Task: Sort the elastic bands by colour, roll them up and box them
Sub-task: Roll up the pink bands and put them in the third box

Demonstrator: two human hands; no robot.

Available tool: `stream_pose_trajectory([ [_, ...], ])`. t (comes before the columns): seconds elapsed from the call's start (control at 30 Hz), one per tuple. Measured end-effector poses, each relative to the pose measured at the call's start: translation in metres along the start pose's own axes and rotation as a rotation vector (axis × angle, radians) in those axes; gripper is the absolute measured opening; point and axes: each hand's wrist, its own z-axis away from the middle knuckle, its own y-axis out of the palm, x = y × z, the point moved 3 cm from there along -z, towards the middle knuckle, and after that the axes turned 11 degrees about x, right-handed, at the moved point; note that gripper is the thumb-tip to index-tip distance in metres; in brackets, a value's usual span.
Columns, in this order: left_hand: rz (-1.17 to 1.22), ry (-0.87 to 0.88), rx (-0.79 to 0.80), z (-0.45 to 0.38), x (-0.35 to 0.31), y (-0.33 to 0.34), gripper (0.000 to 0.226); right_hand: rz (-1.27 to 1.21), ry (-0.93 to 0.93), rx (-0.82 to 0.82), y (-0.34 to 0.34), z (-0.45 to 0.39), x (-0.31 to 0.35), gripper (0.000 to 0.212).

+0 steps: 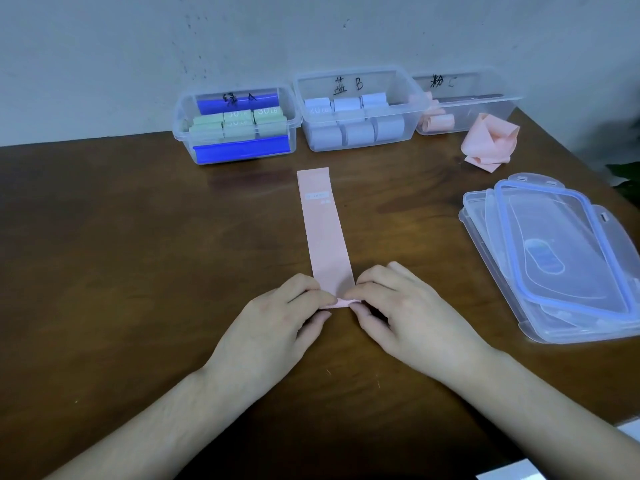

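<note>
A pink elastic band (322, 230) lies flat and straight on the brown table (138, 254), running away from me. My left hand (277, 317) and my right hand (401, 306) pinch its near end, which is folded over into a small first turn. At the back stand three clear boxes: the left box (292, 133) with green rolls, the middle box (414, 109) with pale blue rolls, and the right box (498, 112) with a few pink rolls. A crumpled loose pink band (490, 143) lies in front of the right box.
Several clear lids with blue seals (561, 258) are stacked on the right side of the table. A grey wall rises behind the boxes. The table's right edge runs diagonally past the lids.
</note>
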Motion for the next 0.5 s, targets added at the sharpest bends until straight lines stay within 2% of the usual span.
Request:
stream_pose_trajectory([
  [0.13, -0.019, -0.002, -0.015, -0.004, 0.006, 0.0, 0.017, 0.039, 0.01, -0.009, -0.001, -0.003, -0.001, 0.022],
  [0.33, -0.023, -0.024, -0.029, -0.006, 0.005, 0.0, 0.018, 0.026, 0.002, -0.035, 0.0, -0.005, 0.0, 0.022],
  [0.5, -0.042, 0.012, -0.018, -0.005, 0.003, -0.005, 0.026, 0.015, -0.008, 0.009, -0.004, -0.011, -0.002, 0.019],
])
